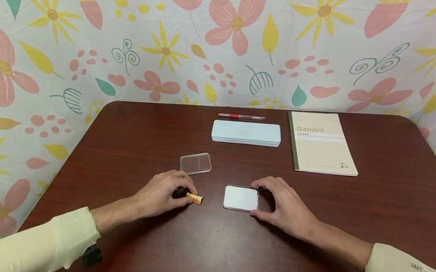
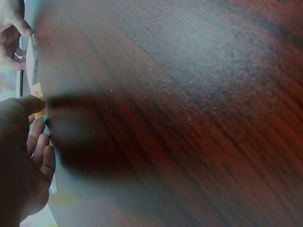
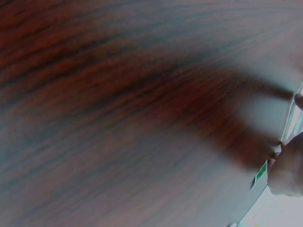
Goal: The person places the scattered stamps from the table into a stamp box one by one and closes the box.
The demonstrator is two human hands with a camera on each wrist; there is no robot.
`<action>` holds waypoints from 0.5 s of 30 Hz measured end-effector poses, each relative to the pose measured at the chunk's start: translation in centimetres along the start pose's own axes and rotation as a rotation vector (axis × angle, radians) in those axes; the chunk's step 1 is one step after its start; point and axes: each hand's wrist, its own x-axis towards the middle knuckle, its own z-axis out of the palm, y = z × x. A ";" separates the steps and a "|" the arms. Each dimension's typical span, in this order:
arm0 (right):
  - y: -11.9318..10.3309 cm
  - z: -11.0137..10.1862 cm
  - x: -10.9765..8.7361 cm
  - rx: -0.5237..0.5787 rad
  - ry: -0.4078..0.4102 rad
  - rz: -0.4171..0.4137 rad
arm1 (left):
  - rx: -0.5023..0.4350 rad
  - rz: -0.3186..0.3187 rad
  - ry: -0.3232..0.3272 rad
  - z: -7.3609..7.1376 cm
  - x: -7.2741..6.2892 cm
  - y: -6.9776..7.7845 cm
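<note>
My left hand (image 1: pixel 161 192) pinches a small yellow-orange printed piece (image 1: pixel 197 199) between thumb and forefinger, just above or on the table; I cannot tell what kind of thing it is. That same piece (image 2: pixel 39 109) shows at the fingertips in the left wrist view. To the right lies a shallow clear box (image 1: pixel 224 197) with a white, card-like stack (image 1: pixel 241 198) inside. My right hand (image 1: pixel 291 210) grips the box's right end, thumb at the near edge and fingers at the far edge. Beyond the left hand lies a transparent lid (image 1: pixel 196 163), flat and partly behind the knuckles.
A pale blue pencil case (image 1: pixel 246 132) lies farther back, with a red pen (image 1: pixel 241 116) behind it. Toward the back right is a cream notebook (image 1: pixel 323 144) with a dark spine. The dark wood table (image 1: pixel 218 252) meets a flowered cloth (image 1: pixel 228 63) at its far edge.
</note>
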 end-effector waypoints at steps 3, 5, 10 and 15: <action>0.1 0.1 0.0 0.002 -0.005 0.005 | 0.001 0.003 0.008 -0.1 0.0 0.1; 0.1 0.1 0.0 0.002 -0.010 0.007 | 0.000 0.000 0.018 -0.1 0.0 0.2; 0.2 0.1 0.0 0.000 -0.016 0.009 | -0.009 -0.023 0.030 -0.2 0.2 0.3; 0.2 0.1 0.0 -0.001 -0.011 0.001 | -0.038 -0.020 0.024 -0.1 0.3 0.2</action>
